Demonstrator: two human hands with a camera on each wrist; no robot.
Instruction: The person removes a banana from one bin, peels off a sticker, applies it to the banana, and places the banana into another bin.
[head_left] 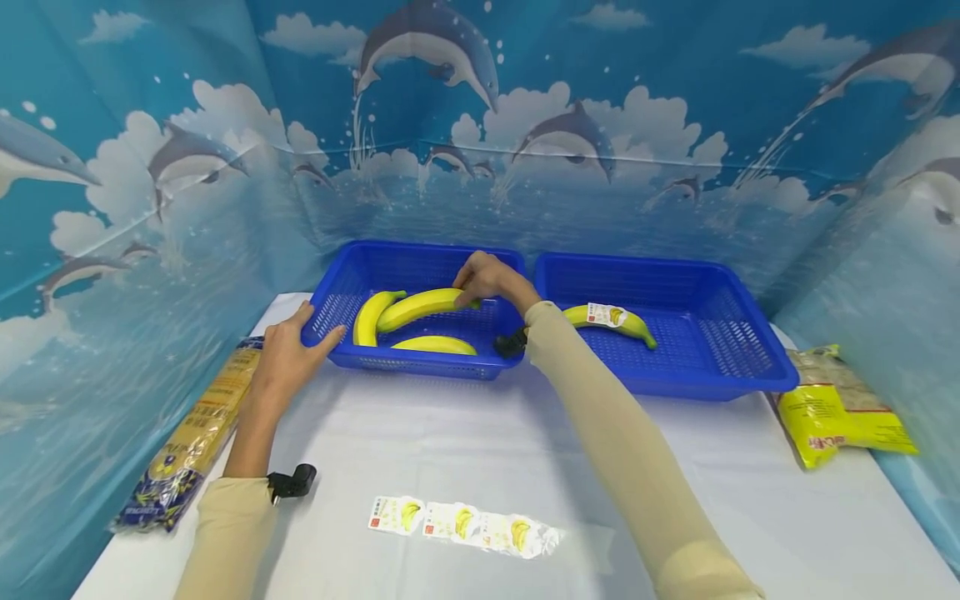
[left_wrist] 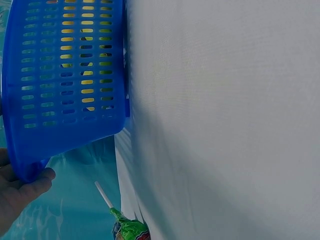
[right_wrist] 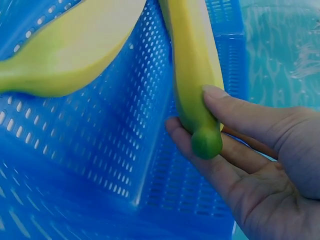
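My right hand (head_left: 483,277) pinches a yellow banana (head_left: 420,309) near its green-tipped end, inside the left blue basket (head_left: 420,361). In the right wrist view the thumb lies on one side of the held banana (right_wrist: 192,65) and the fingers are under the other. Two more bananas lie in that basket, one upright-curved banana (head_left: 367,322) at its left and another banana (head_left: 435,344) along its front wall. With thumb and fingers, my left hand (head_left: 288,354) grips the basket's left front corner; the left wrist view shows its fingertips (left_wrist: 42,180) round the blue rim.
To the right stands a second blue basket (head_left: 667,383) holding a banana (head_left: 636,326) with a white label. Several banana-picture stickers (head_left: 457,525) lie on the white table. A spaghetti packet (head_left: 198,433) is at left, a yellow bag (head_left: 832,417) at right. A green-wrapped lollipop (left_wrist: 131,227) shows below the basket.
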